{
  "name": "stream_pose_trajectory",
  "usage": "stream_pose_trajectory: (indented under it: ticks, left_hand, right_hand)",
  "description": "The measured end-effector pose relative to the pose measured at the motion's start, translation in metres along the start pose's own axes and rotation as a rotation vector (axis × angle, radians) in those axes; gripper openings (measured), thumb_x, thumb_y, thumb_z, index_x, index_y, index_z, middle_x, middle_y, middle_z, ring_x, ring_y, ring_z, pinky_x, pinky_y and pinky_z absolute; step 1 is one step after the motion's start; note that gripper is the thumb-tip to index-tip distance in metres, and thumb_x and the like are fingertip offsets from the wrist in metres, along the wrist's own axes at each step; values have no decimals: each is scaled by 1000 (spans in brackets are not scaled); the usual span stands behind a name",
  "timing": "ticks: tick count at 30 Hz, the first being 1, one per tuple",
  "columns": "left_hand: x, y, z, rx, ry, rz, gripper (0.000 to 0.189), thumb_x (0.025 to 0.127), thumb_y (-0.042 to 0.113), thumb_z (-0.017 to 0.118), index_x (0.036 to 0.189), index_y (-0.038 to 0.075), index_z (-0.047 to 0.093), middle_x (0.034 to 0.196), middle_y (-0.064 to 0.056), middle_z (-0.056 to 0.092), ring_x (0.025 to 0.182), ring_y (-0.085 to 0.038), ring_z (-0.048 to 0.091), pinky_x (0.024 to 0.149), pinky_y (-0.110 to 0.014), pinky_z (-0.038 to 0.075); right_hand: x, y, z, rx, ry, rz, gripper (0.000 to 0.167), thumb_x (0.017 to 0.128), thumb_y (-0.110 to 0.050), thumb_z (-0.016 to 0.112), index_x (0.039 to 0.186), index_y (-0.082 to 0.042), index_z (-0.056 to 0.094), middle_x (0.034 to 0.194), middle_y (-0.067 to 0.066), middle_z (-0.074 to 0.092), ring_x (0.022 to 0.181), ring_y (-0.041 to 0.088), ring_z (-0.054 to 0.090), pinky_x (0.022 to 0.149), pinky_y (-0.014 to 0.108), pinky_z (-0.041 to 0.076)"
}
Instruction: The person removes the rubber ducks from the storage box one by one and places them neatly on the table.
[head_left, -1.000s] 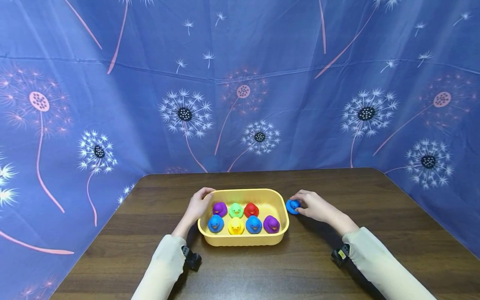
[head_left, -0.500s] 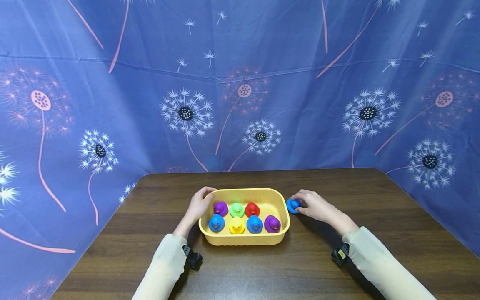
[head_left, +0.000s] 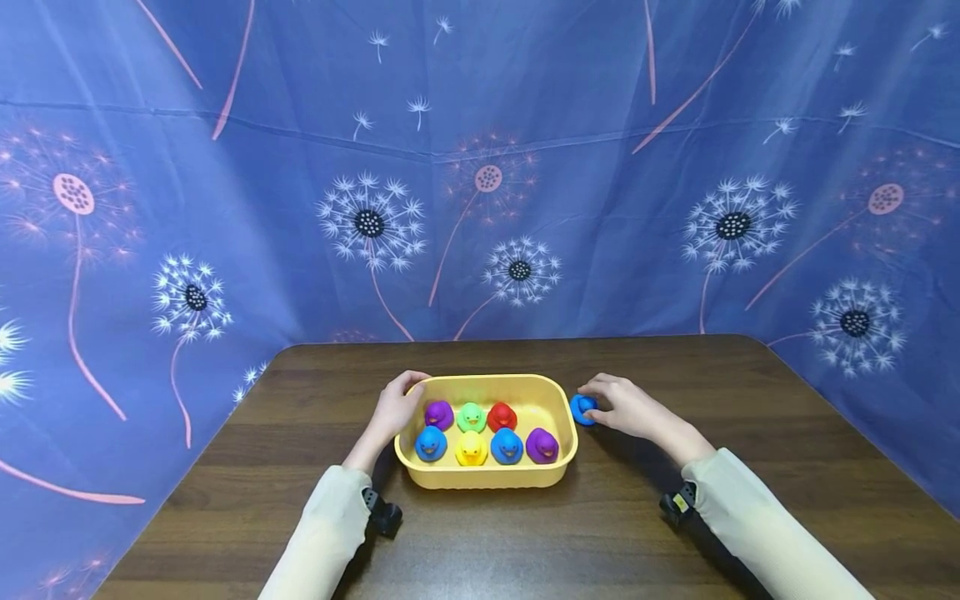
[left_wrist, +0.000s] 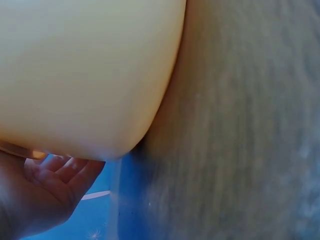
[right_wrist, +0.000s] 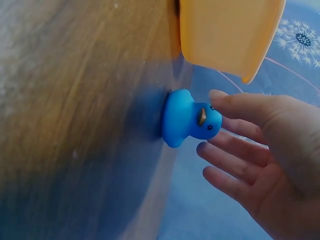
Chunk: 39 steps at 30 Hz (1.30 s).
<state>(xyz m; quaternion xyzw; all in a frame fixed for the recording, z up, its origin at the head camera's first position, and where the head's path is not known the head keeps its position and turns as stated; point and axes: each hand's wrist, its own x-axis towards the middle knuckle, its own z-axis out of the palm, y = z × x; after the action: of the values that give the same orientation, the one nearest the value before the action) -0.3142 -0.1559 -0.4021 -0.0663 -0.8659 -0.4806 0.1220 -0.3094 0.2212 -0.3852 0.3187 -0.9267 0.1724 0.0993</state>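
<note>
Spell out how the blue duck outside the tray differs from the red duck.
The blue duck is on the table; the red duck is inside the yellow tray. The right hand is at the blue duck's head; no hand touches the red duck. Both are upright toy ducks.

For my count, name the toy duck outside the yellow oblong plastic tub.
The blue toy duck at the right hand; the other seven ducks sit inside the tub.

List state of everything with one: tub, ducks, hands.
Yellow tub: upright, open-topped, on the table
Seven inside ducks: upright
Outside blue duck: upright on table, right of tub
Left hand: at tub's far-left corner, grip unclear
Right hand: at outside duck's head, grip unclear
</note>
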Motion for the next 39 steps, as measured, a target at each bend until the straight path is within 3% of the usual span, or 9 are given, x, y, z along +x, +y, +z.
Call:
stream_pose_trajectory:
  ticks: [9,21,30,39]
  left_hand:
    - [2,-3,0,-6,2,5,20,94,10,52,109,3,63,110,-17,66,110,-32,58,94,-46,43]
    - [1,-1,1,-6,1,-5,21,94,12,52,110,3,63,111,-17,66,111,-31,57,95,-46,42]
    - [1,-1,1,1,4,1,21,94,11,51,110,3,63,111,-17,66,111,-31,58,95,-46,42]
    - [0,-1,1,-5,0,-3,20,94,11,51,109,3,63,109,-16,66,110,-30,58,94,-46,42]
  right_hand:
    - [4,-7,-5,-19,15,20,32,82,-10,70,111,4,65,106,15,64,99,31,62,84,45,50]
    - [16,-20,-9,-29,244,-1,32,81,-11,72,110,0,66,108,14,65,101,32,63,84,45,50]
    - [25,-34,-6,8,269,-41,32,80,-15,73,108,-1,67,106,12,67,100,29,63,86,44,50]
    - [32,-44,1,31,298,-121,30,80,-10,73,107,0,66,99,12,68,90,27,66,79,40,52]
